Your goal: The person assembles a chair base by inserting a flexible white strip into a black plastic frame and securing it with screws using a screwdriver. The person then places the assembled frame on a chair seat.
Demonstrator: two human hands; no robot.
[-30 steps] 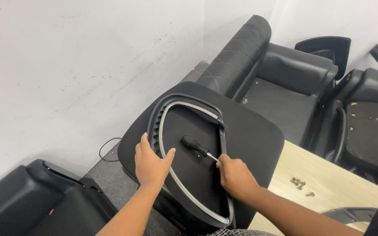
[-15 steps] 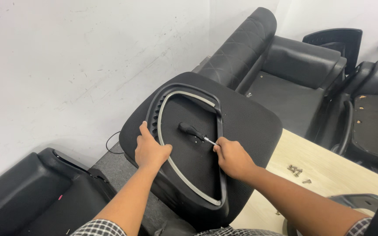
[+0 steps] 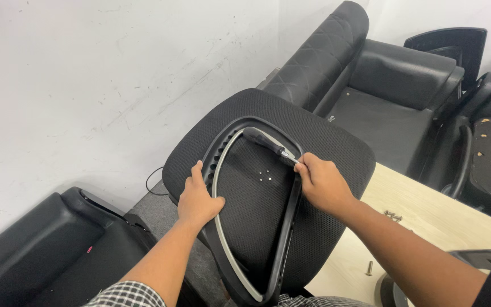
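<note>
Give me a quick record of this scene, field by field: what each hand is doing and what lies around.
Left hand: left hand grips the left side of the armrest frame.
Right hand: right hand holds the screwdriver by its shaft end, at the frame's right side.
Main item: black mesh chair seat, tilted up, frame lying on it.
Seat centre: small screw holes showing.
Table: wooden table to the right with loose screws.
Background: black sofa, white wall.
</note>
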